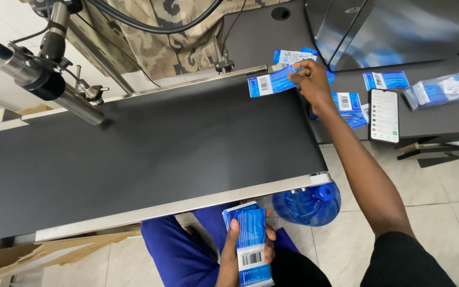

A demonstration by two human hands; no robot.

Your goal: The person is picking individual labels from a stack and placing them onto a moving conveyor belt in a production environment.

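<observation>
Right hand [309, 78] grip pinching blue sachet [272, 83] over conveyor belt [150, 154], left hand [235, 255] clasping sachet stack [252, 247]

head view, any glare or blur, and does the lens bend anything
Head view: sharp overall; soft glare on the steel cabinet and the phone screen; conveyor belt matte, evenly lit; wide lens bows its metal edge; right hand and sachet crisp.
</observation>
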